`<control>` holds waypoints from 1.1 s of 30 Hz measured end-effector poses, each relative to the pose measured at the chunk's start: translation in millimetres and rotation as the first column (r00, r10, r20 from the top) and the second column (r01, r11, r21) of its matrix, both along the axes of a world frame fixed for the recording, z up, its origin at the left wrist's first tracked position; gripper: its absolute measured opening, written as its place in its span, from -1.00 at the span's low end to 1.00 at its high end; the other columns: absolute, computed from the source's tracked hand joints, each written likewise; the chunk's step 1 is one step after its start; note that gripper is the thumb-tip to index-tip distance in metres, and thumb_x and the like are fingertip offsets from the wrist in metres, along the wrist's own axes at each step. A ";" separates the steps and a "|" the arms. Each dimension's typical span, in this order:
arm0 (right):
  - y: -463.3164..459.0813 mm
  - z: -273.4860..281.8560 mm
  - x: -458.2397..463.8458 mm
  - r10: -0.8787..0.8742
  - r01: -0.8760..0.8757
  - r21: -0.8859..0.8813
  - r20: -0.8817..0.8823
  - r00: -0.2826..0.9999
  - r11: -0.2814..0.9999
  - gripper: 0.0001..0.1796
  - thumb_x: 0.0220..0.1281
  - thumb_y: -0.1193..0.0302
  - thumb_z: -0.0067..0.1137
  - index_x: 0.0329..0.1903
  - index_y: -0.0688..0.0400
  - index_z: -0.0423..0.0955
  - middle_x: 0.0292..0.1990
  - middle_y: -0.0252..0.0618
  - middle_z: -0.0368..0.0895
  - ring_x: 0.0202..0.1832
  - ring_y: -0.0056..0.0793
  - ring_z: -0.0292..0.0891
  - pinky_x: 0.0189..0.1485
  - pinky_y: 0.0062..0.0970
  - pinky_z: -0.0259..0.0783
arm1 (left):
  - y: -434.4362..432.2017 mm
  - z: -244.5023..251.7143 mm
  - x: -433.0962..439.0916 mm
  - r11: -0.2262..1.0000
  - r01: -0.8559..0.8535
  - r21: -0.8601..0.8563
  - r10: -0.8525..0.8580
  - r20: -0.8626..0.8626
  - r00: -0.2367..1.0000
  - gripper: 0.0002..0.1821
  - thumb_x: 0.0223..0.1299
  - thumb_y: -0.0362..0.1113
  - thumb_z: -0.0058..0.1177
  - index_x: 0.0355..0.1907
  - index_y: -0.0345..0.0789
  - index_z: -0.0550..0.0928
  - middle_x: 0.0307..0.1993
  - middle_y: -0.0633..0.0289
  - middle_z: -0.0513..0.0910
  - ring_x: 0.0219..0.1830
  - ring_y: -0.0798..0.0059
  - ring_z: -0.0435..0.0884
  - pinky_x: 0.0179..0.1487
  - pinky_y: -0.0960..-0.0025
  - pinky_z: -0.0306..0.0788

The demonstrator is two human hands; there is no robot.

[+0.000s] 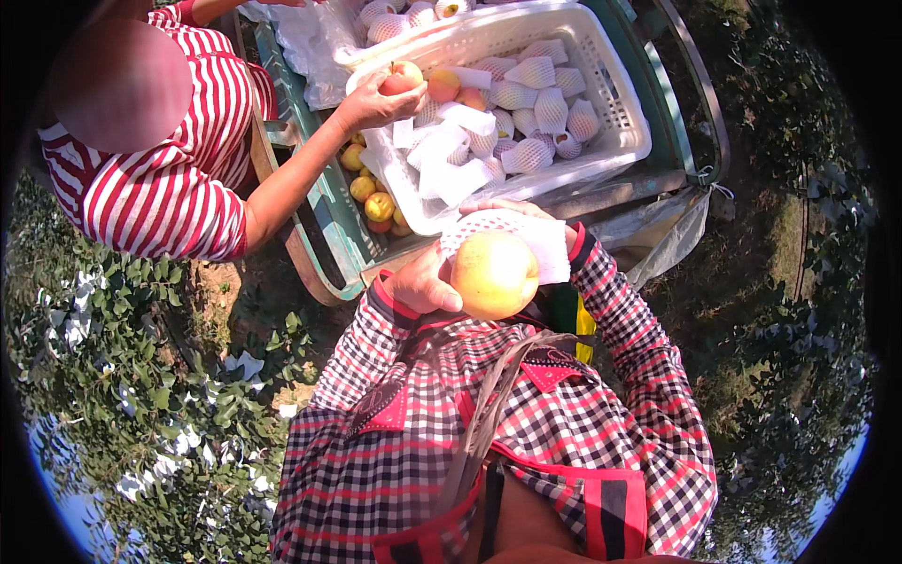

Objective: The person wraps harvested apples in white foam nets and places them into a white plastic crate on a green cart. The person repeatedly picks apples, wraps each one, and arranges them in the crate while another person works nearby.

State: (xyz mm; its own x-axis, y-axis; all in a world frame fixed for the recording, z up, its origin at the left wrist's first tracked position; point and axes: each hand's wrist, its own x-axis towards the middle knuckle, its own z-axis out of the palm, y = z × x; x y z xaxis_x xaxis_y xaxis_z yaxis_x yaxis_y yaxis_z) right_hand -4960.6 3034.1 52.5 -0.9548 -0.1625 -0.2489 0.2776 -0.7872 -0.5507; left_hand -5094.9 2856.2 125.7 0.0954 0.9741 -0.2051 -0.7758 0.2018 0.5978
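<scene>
A large yellow-red apple (495, 273) is held in front of my chest, just beyond the checked shirt. My left hand (421, 283) grips its left side, the thumb lying along the lower edge. Behind the apple spreads a white foam fruit net (551, 247), partly under it. My right hand (509, 206) is at the far side of the net and supports it; the net hides most of that palm and its fingers. Just past my hands is a white plastic crate (613, 158) containing several net-wrapped fruits (551, 111), loose foam nets (442, 144) and a few bare apples (444, 85).
A person in a striped top (169, 190) stands at the left; that person's hand (384, 106) holds an apple (403, 77) over the crate. Unwrapped apples (379, 206) lie in the green metal cart (331, 233). Leafy branches (141, 366) flank both sides. Plastic sheeting (669, 236) hangs off the cart.
</scene>
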 end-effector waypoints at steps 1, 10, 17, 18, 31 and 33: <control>-8.3 9.5 2.7 0.006 -0.007 -0.059 -0.024 1.000 0.998 -0.54 0.44 0.35 0.00 0.30 0.25 0.32 0.21 -0.20 0.46 0.23 -0.44 0.40 0.33 -0.38 0.29 | 1.2 -1.9 -1.1 0.997 0.058 0.044 -0.060 0.039 0.997 0.13 -0.37 -0.07 0.54 0.35 -0.38 0.27 0.21 0.18 0.46 0.22 0.39 0.45 0.31 0.29 0.33; -30.0 -6.2 12.8 0.064 -0.065 -0.238 -0.016 0.998 0.969 -0.46 0.17 0.33 0.21 0.16 0.37 0.40 0.06 -0.07 0.57 0.10 -0.32 0.53 0.23 -0.41 0.39 | -6.8 -3.9 7.9 0.996 0.085 0.011 -0.086 0.143 0.986 0.38 -0.44 0.06 0.59 0.45 -0.38 0.05 0.35 0.13 0.28 0.35 0.40 0.31 0.40 0.28 0.20; -8.0 -8.6 12.2 -0.097 0.060 -0.278 -0.124 0.988 0.959 -0.53 0.13 0.36 0.18 0.08 0.32 0.44 0.00 -0.19 0.59 0.01 -0.42 0.54 0.15 -0.39 0.39 | -24.8 -22.7 -1.3 0.993 -0.051 -0.102 0.073 0.219 0.973 0.13 -0.28 0.02 0.49 0.36 -0.41 0.21 0.22 0.10 0.43 0.23 0.35 0.45 0.33 0.30 0.32; -5.4 -13.3 9.2 -0.183 0.164 -0.241 -0.059 0.981 0.957 -0.66 0.15 0.43 0.16 -0.03 0.29 0.48 -0.10 -0.25 0.62 -0.07 -0.46 0.55 0.08 -0.41 0.42 | -17.6 -15.9 -0.5 0.977 -0.158 -0.146 0.191 0.245 0.950 0.03 -0.19 0.01 0.42 0.33 -0.43 0.26 0.16 0.09 0.48 0.17 0.33 0.51 0.28 0.30 0.37; -50.5 47.0 -18.6 -0.588 0.520 0.828 -0.318 0.744 0.210 -0.80 0.03 0.55 0.26 -0.43 0.19 0.36 -0.56 -0.42 0.36 -0.52 -0.71 0.25 -0.48 -0.59 0.26 | -1.7 -14.3 -0.7 0.754 -0.637 0.159 0.382 -0.896 0.228 -0.05 -0.25 -0.20 0.53 0.25 -0.42 0.34 0.03 0.08 0.52 0.09 0.32 0.52 0.21 0.30 0.40; -56.5 59.1 -25.8 -0.468 0.527 0.850 -0.471 0.748 -0.014 -0.78 -0.03 0.56 0.29 -0.43 0.19 0.36 -0.57 -0.25 0.39 -0.59 -0.46 0.34 -0.51 -0.49 0.30 | 0.3 -20.1 0.8 0.742 -0.651 0.159 0.375 -0.904 0.207 -0.10 -0.18 -0.32 0.48 0.27 -0.40 0.30 0.10 0.13 0.46 0.13 0.39 0.49 0.21 0.33 0.41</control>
